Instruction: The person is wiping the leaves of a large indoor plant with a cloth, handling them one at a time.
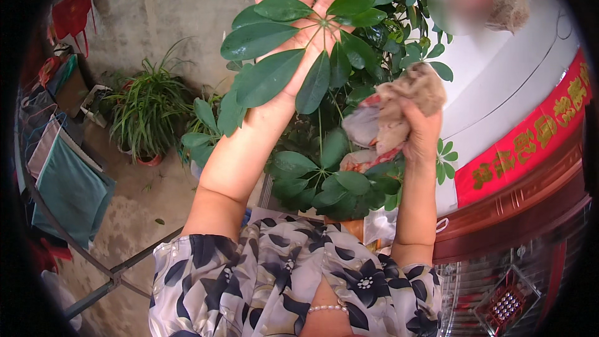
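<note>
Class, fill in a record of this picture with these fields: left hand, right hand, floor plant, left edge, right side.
Left hand: open, palm toward the camera, behind a green leaf cluster
Right hand: gripping a crumpled, mostly tan cloth, partly blurred
Floor plant: narrow-leaved potted plant
Left edge: hanging teal fabric
Right side: red banner with gold characters

Far left: red cloth w/ straps (70,12) hanging nr grey concrete wall (168,6). Left: spider plant (150,100) in reddish pot (148,161) on floor. Teal towel (70,190) hung, dark metal bars (140,253) nearer. Right: red banner (524,140) w/ gold chars on white wall (493,87), above red-brown wood trim (518,209).
</note>
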`<state>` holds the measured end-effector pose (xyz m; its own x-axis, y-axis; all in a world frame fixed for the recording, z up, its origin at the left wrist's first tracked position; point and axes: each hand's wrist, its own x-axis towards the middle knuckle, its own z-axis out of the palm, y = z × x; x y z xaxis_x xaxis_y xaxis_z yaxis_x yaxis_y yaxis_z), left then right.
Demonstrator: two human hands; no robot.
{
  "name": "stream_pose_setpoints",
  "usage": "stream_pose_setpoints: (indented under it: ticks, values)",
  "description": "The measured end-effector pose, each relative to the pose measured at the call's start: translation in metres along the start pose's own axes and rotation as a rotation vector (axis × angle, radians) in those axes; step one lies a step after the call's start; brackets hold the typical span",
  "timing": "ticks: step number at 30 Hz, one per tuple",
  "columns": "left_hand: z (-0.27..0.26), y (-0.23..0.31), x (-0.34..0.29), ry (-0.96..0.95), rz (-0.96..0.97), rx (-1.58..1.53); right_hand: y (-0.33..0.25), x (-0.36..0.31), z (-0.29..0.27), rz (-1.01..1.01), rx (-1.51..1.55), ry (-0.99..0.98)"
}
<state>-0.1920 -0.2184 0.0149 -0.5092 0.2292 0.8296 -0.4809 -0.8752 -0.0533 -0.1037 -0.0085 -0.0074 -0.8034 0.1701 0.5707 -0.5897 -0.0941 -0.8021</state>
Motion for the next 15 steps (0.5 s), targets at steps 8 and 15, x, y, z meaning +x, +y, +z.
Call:
stream_pose_setpoints:
  ticks: [8,15]
  values:
    - [0.006,-0.011,-0.004,0.009,0.013,0.122,-0.001,-0.016,0.041,-0.651,-0.319,0.046]
    - [0.011,-0.007,-0.008,0.109,-0.056,0.19,0.019,-0.013,0.031,-0.306,0.42,0.103]
